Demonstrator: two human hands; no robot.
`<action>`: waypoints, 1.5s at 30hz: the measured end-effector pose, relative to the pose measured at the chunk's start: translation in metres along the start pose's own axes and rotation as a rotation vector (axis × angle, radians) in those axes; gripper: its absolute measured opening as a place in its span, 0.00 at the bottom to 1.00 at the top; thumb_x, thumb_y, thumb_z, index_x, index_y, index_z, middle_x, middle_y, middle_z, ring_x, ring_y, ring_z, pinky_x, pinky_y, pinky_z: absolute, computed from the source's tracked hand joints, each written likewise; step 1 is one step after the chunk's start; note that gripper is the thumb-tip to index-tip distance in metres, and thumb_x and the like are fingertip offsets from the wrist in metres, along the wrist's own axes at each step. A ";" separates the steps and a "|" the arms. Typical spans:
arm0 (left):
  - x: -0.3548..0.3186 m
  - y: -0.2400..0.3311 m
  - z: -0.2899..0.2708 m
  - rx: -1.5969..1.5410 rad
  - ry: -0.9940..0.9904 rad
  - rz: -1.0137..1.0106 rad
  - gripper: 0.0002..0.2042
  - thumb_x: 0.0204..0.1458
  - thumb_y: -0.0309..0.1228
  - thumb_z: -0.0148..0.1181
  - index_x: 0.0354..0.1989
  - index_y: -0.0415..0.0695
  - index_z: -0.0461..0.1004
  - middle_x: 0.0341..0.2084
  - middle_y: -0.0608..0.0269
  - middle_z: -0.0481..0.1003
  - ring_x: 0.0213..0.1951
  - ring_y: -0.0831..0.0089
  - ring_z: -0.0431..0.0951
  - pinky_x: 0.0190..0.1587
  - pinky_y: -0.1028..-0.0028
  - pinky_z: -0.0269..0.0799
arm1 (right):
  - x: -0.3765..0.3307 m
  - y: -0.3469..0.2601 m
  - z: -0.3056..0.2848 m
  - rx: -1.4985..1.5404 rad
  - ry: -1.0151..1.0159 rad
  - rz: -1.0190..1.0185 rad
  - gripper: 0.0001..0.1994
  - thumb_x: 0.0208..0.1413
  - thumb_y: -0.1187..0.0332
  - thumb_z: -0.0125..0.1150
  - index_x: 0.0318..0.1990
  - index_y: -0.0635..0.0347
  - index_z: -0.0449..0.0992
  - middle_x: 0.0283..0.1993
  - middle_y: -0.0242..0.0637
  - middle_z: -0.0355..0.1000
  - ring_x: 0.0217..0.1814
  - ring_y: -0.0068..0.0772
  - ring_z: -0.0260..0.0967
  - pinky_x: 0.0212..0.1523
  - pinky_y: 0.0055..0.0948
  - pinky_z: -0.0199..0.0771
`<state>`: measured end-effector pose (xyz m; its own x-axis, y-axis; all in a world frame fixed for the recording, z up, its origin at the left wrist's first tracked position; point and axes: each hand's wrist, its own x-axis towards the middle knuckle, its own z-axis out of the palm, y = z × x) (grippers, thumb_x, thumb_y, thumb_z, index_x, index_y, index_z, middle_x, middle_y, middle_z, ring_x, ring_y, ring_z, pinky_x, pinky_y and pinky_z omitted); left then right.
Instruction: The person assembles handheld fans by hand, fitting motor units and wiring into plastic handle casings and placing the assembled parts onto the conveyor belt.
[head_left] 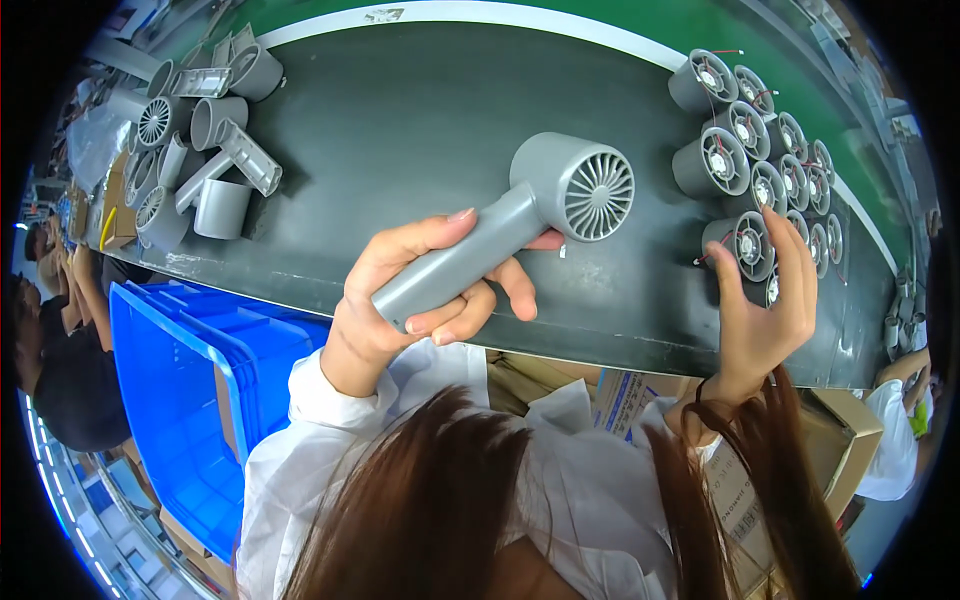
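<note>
My left hand is wrapped round the handle of a grey plastic hair dryer housing. The housing is tilted, its slatted round grille facing right and a small white connector showing just below its head. Over at the right, my right hand has its thumb and fingers on either side of a grey cylindrical fan unit with a white hub and thin red wires. That unit stands at the near edge of a group of similar fan units.
At the left of the dark green conveyor belt lies a pile of grey housings and handle shells. Blue crates stand below the belt at the left, and an open cardboard box at the right. Other people are at both sides.
</note>
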<state>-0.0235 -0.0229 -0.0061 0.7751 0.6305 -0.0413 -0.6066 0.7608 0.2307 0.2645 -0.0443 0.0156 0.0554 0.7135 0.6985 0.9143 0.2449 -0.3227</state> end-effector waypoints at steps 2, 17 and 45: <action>0.001 0.004 0.002 0.019 0.018 -0.008 0.27 0.64 0.37 0.31 0.58 0.19 0.55 0.36 0.30 0.73 0.09 0.74 0.62 0.12 0.79 0.58 | 0.002 0.004 -0.006 -0.170 -0.132 -0.084 0.27 0.31 0.71 0.76 0.46 0.59 0.77 0.47 0.38 0.73 0.49 0.44 0.68 0.49 0.37 0.69; 0.007 0.016 0.008 0.762 0.336 0.138 0.26 0.51 0.34 0.55 0.53 0.25 0.66 0.30 0.51 0.77 0.35 0.69 0.77 0.42 0.77 0.70 | -0.007 -0.015 -0.005 0.131 -0.361 -0.037 0.31 0.25 0.78 0.73 0.48 0.62 0.77 0.54 0.43 0.68 0.47 0.41 0.66 0.46 0.34 0.68; 0.025 -0.009 0.038 2.028 0.010 0.755 0.25 0.37 0.41 0.70 0.39 0.33 0.77 0.40 0.47 0.75 0.38 0.55 0.76 0.40 0.65 0.72 | 0.005 -0.038 -0.032 0.323 -0.294 -0.124 0.40 0.23 0.69 0.81 0.50 0.78 0.71 0.41 0.54 0.71 0.41 0.41 0.70 0.40 0.31 0.70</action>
<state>0.0082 -0.0198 0.0279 0.5377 0.6585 0.5265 0.2579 -0.7230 0.6409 0.2432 -0.0709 0.0518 -0.2055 0.8106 0.5483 0.7321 0.4991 -0.4635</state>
